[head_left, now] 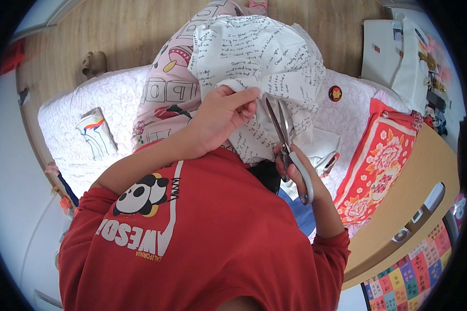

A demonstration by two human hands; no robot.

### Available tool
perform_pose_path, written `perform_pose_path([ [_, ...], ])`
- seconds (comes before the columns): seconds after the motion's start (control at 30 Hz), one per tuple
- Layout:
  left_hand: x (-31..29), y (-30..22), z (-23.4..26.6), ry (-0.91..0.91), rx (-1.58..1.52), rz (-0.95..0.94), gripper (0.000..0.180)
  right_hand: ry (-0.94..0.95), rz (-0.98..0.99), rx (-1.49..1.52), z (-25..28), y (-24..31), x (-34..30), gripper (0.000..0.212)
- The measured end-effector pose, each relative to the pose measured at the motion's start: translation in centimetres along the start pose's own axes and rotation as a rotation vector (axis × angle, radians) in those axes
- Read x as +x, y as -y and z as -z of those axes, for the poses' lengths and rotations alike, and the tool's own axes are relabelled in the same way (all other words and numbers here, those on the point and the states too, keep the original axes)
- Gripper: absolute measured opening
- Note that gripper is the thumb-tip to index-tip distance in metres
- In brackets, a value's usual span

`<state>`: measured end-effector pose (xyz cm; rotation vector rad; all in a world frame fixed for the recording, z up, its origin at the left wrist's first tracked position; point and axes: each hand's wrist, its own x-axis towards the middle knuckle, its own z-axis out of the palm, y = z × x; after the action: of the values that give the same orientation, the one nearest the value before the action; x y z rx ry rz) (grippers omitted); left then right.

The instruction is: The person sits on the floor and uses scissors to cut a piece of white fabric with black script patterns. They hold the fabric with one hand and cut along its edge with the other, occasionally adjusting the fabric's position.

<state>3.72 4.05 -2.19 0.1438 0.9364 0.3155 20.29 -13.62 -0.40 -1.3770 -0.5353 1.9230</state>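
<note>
White cloth [244, 49] printed with dark handwriting-like lines lies bunched over my lap. My left hand [228, 111] pinches an edge of it between thumb and fingers. In my right hand [296, 171] is a pair of scissors [284, 122] with grey handles, my fingers through and around the grips. Their blades are parted and point away from me, the tips beside the pinched edge near my left fingertips. Whether the blades touch the cloth I cannot tell. Part of the cloth is hidden behind my left hand and forearm.
I sit on a bed with a pale patterned sheet [62, 116]. A folded white cloth [97, 133] lies at left, a round red-and-yellow badge [335, 93] at right. Beyond it are a red floral cloth [379, 160] and a wooden headboard-like panel [425, 171]. A white cabinet [381, 49] stands far right.
</note>
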Motion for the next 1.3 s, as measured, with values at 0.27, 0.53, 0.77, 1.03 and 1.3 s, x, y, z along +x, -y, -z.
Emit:
perform_pose_path([
  [0.27, -0.1, 0.0, 0.2, -0.021, -0.025, 0.018, 0.012, -0.001, 0.066, -0.067, -0.4, 0.2, 1.7, 0.062],
  [0.53, -0.3, -0.1, -0.2, -0.042, -0.004, 0.008, 0.013, -0.030, 0.107, -0.080, -0.5, -0.4, 2.2, 0.064],
  [0.77, -0.6, -0.1, -0.4, -0.046, 0.013, -0.008, 0.014, -0.081, 0.092, -0.174, -0.2, -0.1, 2.3, 0.061],
  [1.03, -0.9, 0.1, -0.8, -0.048, 0.049, -0.051, 0.014, -0.139, 0.074, -0.308, 0.1, 0.5, 2.0, 0.059],
  [1.3, -1.2, 0.1, -1.1, -0.056, 0.019, -0.110, 0.012, -0.117, 0.087, -0.277, 0.0, -0.1, 1.6, 0.061],
])
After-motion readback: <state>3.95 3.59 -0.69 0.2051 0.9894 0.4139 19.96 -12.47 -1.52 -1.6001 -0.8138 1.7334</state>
